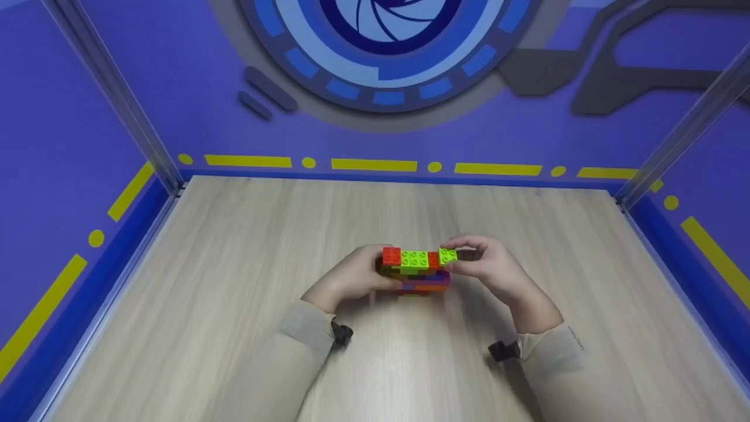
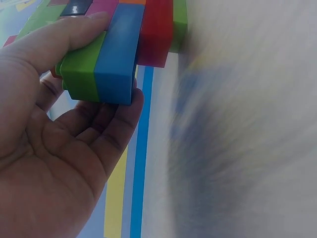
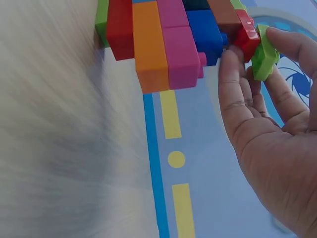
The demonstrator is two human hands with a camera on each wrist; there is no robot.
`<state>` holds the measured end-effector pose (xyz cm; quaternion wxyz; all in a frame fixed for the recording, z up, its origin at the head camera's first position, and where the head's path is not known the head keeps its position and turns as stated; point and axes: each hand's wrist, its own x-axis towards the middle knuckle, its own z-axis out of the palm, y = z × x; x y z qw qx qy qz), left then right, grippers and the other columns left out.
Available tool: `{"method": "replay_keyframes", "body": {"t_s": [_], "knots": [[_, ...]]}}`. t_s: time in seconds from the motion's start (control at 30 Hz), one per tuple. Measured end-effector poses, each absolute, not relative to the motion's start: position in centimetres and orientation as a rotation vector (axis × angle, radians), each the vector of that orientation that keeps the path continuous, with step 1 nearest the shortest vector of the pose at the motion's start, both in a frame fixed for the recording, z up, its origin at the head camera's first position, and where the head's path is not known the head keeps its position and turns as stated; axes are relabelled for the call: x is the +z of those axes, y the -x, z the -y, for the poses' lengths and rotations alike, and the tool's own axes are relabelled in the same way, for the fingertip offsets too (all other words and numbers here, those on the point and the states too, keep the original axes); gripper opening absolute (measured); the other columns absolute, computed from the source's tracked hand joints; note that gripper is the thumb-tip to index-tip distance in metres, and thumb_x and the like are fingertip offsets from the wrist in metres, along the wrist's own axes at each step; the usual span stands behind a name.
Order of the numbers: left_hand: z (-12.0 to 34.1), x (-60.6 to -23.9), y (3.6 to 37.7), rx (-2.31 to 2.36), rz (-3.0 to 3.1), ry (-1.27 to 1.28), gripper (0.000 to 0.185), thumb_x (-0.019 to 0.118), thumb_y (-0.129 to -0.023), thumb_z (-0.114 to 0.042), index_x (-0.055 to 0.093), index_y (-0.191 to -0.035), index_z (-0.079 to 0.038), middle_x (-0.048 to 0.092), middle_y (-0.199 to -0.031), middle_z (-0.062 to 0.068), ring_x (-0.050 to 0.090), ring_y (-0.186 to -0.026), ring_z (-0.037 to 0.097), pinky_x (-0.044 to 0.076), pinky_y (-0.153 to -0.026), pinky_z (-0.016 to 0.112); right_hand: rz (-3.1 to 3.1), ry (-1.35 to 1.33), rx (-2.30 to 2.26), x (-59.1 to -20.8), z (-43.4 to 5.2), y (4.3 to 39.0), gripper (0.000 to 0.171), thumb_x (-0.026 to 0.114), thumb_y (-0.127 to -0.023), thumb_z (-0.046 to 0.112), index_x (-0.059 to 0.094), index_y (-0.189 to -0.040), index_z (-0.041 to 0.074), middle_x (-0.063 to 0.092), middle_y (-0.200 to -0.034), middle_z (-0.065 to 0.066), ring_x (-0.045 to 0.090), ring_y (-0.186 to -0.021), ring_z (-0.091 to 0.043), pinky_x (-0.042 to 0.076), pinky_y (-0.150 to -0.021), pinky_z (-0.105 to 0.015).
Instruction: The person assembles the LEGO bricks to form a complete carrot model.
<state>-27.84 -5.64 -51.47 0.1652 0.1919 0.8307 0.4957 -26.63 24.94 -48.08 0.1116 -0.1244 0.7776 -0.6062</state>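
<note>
A multicoloured stack of toy building bricks (image 1: 423,286) stands near the middle of the table. My left hand (image 1: 354,275) holds its left end, thumb on the near side and fingers behind. In the left wrist view that thumb lies across the bricks, beside a green brick (image 2: 81,74) and a blue brick (image 2: 116,54). My right hand (image 1: 495,266) pinches a small lime-green brick (image 1: 447,255) at the stack's top right end. The right wrist view shows this brick tilted against a red brick (image 3: 246,35), with orange (image 3: 151,64) and pink (image 3: 181,57) bricks lower down.
The wooden table (image 1: 246,234) extends around the stack on all sides. A blue-purple printed back panel (image 1: 193,117) rises behind it, with metal corner posts (image 1: 120,94) and side panels. Black wrist mounts (image 1: 341,333) sit at both sleeve cuffs.
</note>
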Motion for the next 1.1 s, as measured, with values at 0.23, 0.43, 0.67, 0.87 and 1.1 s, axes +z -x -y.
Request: {"method": "replay_keyframes", "body": {"t_s": [0.23, 0.43, 0.67, 0.87, 1.1], "knots": [[5.67, -51.45, 27.91, 1.431, -2.356, -0.558, 0.055, 0.093, -0.093, -0.013, 0.075, -0.145, -0.017, 0.079, -0.142, 0.003, 0.072, -0.136, 0.025, 0.053, -0.126, 0.049, -2.297, 0.347, -1.796, -48.18, -24.55, 26.4, 0.04, 0.083, -0.095, 0.001, 0.077, -0.135, -0.005, 0.073, -0.14, -0.013, 0.072, -0.124, -0.027, 0.061, -0.103, -0.022], [5.61, -51.3, 27.8, 1.431, -2.364, -0.546, 0.057, 0.094, -0.092, -0.013, 0.075, -0.146, -0.017, 0.079, -0.143, 0.004, 0.073, -0.137, 0.027, 0.052, -0.127, 0.05, -2.312, 0.33, -1.793, -48.24, -24.3, 26.37, 0.042, 0.084, -0.095, 0.002, 0.077, -0.136, -0.005, 0.075, -0.14, -0.012, 0.069, -0.129, -0.028, 0.06, -0.105, -0.02], [5.57, -51.33, 27.79, 1.421, -2.373, -0.534, 0.057, 0.094, -0.092, -0.013, 0.075, -0.145, -0.017, 0.079, -0.144, 0.004, 0.072, -0.138, 0.027, 0.05, -0.128, 0.05, -2.324, 0.316, -1.771, -48.39, -24.43, 26.47, 0.044, 0.082, -0.096, 0.002, 0.075, -0.138, -0.006, 0.074, -0.142, -0.014, 0.067, -0.13, -0.026, 0.059, -0.105, -0.019], [5.57, -51.35, 27.71, 1.405, -2.388, -0.515, 0.057, 0.093, -0.093, -0.014, 0.074, -0.146, -0.017, 0.078, -0.144, 0.004, 0.071, -0.138, 0.027, 0.05, -0.128, 0.051, -2.384, 0.347, -1.699, -48.48, -24.4, 26.57, 0.042, 0.083, -0.098, 0.006, 0.076, -0.139, -0.004, 0.073, -0.143, -0.018, 0.068, -0.126, -0.023, 0.059, -0.104, -0.018], [5.55, -51.38, 27.77, 1.397, -2.386, -0.538, 0.056, 0.092, -0.094, -0.013, 0.074, -0.146, -0.017, 0.078, -0.144, 0.004, 0.071, -0.138, 0.026, 0.051, -0.127, 0.05, -2.326, 0.412, -1.695, -48.29, -24.68, 26.63, 0.045, 0.082, -0.099, 0.005, 0.071, -0.14, -0.009, 0.075, -0.134, -0.011, 0.068, -0.118, -0.025, 0.061, -0.099, -0.02]]}}
